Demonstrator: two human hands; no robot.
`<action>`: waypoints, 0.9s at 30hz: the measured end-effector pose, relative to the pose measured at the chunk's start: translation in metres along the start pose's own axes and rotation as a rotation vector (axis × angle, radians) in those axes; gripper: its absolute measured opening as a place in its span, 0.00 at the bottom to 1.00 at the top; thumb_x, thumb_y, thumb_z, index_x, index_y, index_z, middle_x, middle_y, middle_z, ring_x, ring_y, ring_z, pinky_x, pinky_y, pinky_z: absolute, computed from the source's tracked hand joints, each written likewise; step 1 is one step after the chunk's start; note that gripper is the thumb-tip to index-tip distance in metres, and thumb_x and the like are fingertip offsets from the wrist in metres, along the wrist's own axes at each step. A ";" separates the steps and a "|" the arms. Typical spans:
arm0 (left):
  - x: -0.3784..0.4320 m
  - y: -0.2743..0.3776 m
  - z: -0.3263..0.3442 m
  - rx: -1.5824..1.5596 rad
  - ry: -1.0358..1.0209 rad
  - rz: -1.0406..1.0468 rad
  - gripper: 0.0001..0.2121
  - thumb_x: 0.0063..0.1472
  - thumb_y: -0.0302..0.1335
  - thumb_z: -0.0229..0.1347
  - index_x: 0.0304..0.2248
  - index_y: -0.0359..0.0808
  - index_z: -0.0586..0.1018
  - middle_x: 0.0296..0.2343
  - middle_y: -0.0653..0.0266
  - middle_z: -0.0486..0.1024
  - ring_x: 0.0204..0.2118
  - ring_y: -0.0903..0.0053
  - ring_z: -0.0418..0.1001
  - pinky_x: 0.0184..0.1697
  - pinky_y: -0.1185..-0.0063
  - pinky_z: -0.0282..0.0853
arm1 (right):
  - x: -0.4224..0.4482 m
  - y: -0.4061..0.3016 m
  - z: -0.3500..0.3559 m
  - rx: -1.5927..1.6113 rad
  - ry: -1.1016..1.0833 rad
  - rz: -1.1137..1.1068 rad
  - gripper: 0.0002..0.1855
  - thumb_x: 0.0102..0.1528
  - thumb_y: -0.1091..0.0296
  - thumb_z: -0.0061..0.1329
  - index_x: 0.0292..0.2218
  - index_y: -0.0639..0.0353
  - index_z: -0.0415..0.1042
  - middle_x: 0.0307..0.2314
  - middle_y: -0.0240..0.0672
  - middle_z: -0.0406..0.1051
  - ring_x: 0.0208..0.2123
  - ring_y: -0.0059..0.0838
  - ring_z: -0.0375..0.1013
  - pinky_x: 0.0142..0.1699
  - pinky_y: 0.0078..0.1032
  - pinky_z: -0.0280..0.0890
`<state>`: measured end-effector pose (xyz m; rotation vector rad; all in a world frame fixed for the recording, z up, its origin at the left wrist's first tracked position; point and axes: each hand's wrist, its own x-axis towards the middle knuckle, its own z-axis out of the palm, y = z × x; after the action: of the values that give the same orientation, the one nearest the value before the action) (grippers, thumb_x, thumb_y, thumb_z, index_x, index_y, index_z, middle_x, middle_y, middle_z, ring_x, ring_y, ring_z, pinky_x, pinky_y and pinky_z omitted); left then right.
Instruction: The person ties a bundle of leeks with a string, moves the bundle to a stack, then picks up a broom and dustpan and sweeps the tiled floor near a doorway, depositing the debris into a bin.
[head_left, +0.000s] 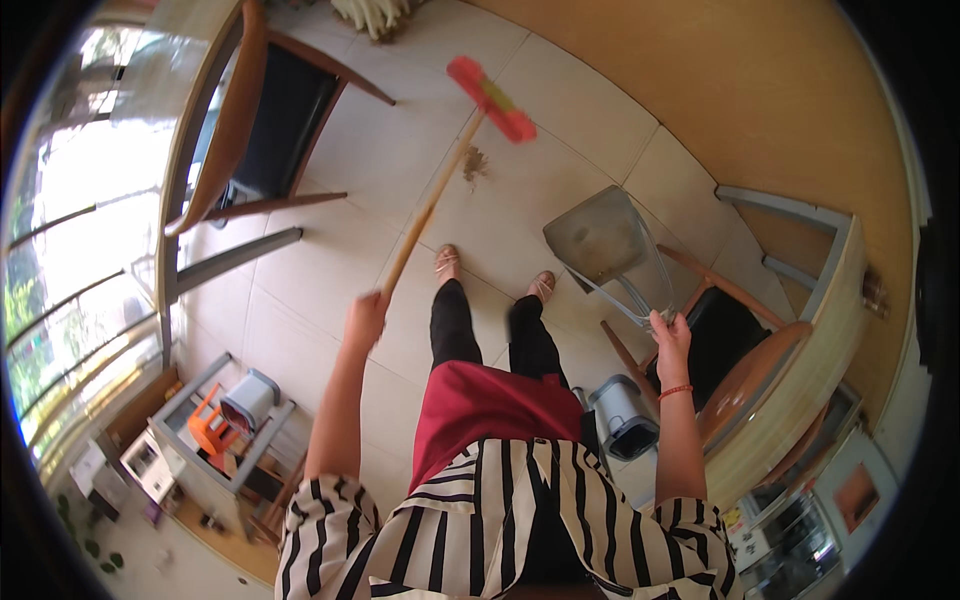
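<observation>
My left hand (366, 324) grips the wooden handle of a broom (429, 202). Its red broom head (491, 99), with a yellow-green strip, is forward of me and slightly blurred. Just beside the handle, a small heap of brown debris (474, 165) lies on the tiled floor (360, 247). My right hand (672, 341) is closed around the top of a dustpan's wire handle. The grey dustpan (598, 234) hangs below it to the right of my feet, with brownish dirt or stains on its pan. A gap of floor separates the debris from the dustpan.
A wooden chair with a black seat (283, 112) stands by a table at left. Another black-seated chair (724, 337) is close by my right hand, beside a desk (780, 420). A grey bin (624, 420) sits near my right hip. A wooden panel (720, 82) borders the floor ahead.
</observation>
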<state>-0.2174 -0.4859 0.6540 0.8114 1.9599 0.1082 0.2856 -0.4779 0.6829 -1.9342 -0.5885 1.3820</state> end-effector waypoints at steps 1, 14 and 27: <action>0.024 0.027 0.002 -0.038 0.005 0.057 0.18 0.59 0.35 0.43 0.17 0.31 0.68 0.07 0.59 0.63 0.08 0.72 0.63 0.12 0.74 0.58 | 0.009 -0.002 -0.002 -0.018 -0.032 -0.016 0.09 0.50 0.69 0.52 0.31 0.62 0.66 0.28 0.26 0.67 0.30 0.15 0.63 0.38 0.15 0.59; -0.016 -0.025 0.144 -0.359 -0.066 -0.314 0.17 0.59 0.35 0.43 0.23 0.28 0.72 0.10 0.58 0.66 0.08 0.71 0.64 0.10 0.73 0.61 | 0.033 0.009 0.014 -0.254 -0.146 0.028 0.10 0.50 0.69 0.52 0.32 0.63 0.66 0.28 0.27 0.67 0.29 0.15 0.63 0.37 0.15 0.59; -0.073 -0.068 0.005 -0.141 0.053 -0.387 0.09 0.50 0.22 0.49 0.33 0.32 0.70 0.17 0.58 0.69 0.20 0.70 0.72 0.16 0.73 0.64 | 0.038 -0.025 0.057 -0.325 -0.215 0.070 0.11 0.52 0.61 0.51 0.31 0.56 0.65 0.28 0.24 0.67 0.31 0.15 0.65 0.38 0.19 0.60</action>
<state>-0.2247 -0.5826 0.6793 0.3321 2.0966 0.0366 0.2455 -0.4196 0.6653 -2.0868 -0.9029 1.6335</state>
